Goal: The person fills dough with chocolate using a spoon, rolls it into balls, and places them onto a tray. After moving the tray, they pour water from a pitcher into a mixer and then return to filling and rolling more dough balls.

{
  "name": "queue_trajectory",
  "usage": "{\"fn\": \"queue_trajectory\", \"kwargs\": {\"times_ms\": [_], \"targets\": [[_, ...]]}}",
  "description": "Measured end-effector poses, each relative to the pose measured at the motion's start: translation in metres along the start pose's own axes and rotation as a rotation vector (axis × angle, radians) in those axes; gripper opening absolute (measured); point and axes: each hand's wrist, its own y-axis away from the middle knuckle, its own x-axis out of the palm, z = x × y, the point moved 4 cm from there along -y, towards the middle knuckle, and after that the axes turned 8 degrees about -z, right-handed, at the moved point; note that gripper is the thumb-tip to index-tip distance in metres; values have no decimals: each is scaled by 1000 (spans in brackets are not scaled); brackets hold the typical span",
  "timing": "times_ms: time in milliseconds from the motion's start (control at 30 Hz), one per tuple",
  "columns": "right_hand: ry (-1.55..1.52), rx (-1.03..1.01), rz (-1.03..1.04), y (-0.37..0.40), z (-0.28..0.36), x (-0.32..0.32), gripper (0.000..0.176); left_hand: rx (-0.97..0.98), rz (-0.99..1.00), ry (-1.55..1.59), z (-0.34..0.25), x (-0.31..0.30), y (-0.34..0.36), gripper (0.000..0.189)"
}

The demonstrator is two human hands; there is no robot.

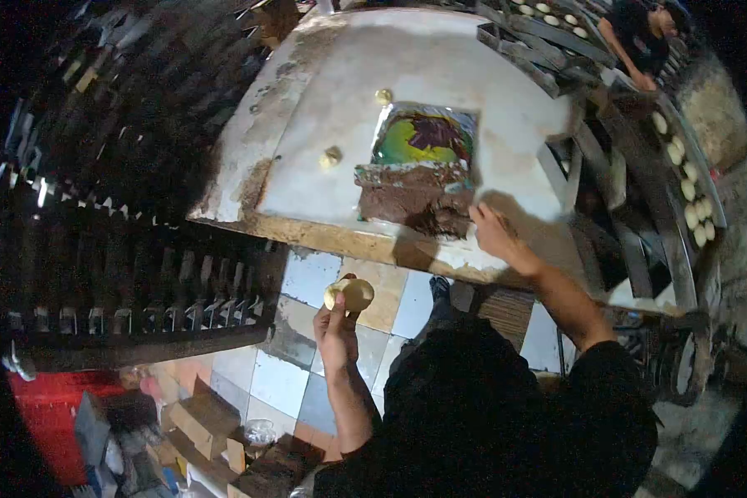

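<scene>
A flattened round of pale dough [355, 295] is held in my left hand [335, 332], in front of the table's near edge, with the thumb on top. My right hand [496, 235] is at the right side of a brown, paste-like block [415, 199], its fingers bent together at the block's edge; whether they hold a bit of it is too small to tell. The block lies on an opened, colourful plastic wrapper [427, 137]. Two small dough lumps rest on the white table [307, 108]: one [383, 97] behind the wrapper, the other [330, 158] to its left.
Trays [681, 166] with several pale dough pieces stand at the right, beside dark metal racks [610, 183]. A person [639, 37] is at the far right. Dark rack bars [141, 319] extend at the left. Cardboard boxes [205, 422] and a red object [50, 415] are at the lower left.
</scene>
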Motion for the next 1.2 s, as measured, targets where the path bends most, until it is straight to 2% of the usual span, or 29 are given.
{"fn": "queue_trajectory", "kwargs": {"times_ms": [100, 200, 300, 333, 433, 467, 567, 600, 633, 700, 733, 800, 867, 933, 1000, 1033, 1100, 1167, 1200], "targets": [[30, -34, 294, -2, 19, -33, 45, 7, -52, 11, 7, 7, -21, 31], [-134, -147, 31, -14, 24, -35, 38, -19, -134, -39, 17, 23, -40, 35], [-175, -144, 35, -22, 22, -2, 30, -4, -192, 62, 25, 61, -51, 44], [-66, -141, 77, -29, 35, -32, 25, -24, -153, 37, 33, 61, -56, 51], [-276, -104, 275, -39, 23, -33, 23, -98, -186, 137, 46, 68, -64, 45], [-176, -251, 509, -45, 13, -31, 18, -92, -238, 165, 52, 71, -65, 37], [-879, 7, 447, -61, -6, -65, 17, -149, -179, 92, 82, 86, -76, 34], [-1015, 97, 297, -58, -5, -69, 18, -228, -198, 95, 96, 93, -79, 36], [-1048, 7, 16, -54, 0, -71, 22, -353, -120, 125, 101, 112, -81, 36], [-947, -89, -57, -47, 5, -75, 24, -419, 17, 130, 101, 153, -80, 38], [-816, -127, -64, -39, 4, -65, 29, -463, -10, 167, 101, 162, -82, 37], [-706, -47, -9, -27, -6, -57, 34, -557, -65, 233, 105, 170, -84, 36], [-496, -46, 28, -19, -12, -62, 39, -507, -30, 197, 112, 166, -87, 36], [-373, 52, 156, -10, -18, -64, 36, -475, -22, 194, 116, 157, -88, 35], [-372, 71, 21, -4, -14, -60, 34, -385, -34, 197, 110, 154, -89, 35], [-425, 34, -179, -7, -6, -58, 33, -339, -38, 202, 104, 156, -89, 35], [-732, 91, -296, -17, 3, -55, 34, -320, 2, 262, 97, 163, -86, 38], [-1242, 287, -106, -55, 41, -87, 41, -274, 117, 236, 91, 176, -78, 41], [-1196, 273, -141, -69, 60, -108, 43, -227, 75, 88, 96, 177, -71, 46]]}}
